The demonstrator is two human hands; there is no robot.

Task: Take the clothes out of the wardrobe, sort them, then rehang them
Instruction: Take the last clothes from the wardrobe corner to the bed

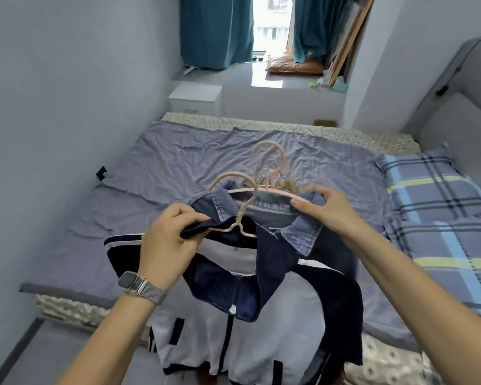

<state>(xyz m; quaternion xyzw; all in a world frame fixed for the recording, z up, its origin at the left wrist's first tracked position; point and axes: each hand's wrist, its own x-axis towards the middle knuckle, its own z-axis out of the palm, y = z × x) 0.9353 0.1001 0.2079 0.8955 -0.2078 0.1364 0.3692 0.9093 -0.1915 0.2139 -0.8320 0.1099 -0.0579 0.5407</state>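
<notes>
Over the near edge of the bed point(156, 173), head view only: the person holds a bunch of hangered clothes up in both hands, clear of the mattress, probably so the garments hang free and can be told apart before sorting. Left hand point(168, 240) is pinched shut on a dark navy fold at the shoulder of the front hanger point(240, 218), thumb against fingertips; this looks like peeling that layer off or sliding it along the wire. Right hand point(328, 209) is clamped on the denim shirt point(297, 232) at its collar, thumb on top, fingers under, which takes the bunch's weight on that side and keeps the collar from slipping off. White and navy zip jacket point(220, 337) hangs lowest, nearest the person, off the foot of the bed, with the denim behind it toward the bed. Second pink hanger hook point(272, 159) sticks up behind the first, over the sheet, with something tan and fuzzy just beside it; can't tell what garment. Plaid blanket point(442, 207) lies on the bed's right side, well apart from the bunch. Wardrobe not in view. Judgement: clothes are out, sorting has barely begun, rehanging not yet started.
</notes>
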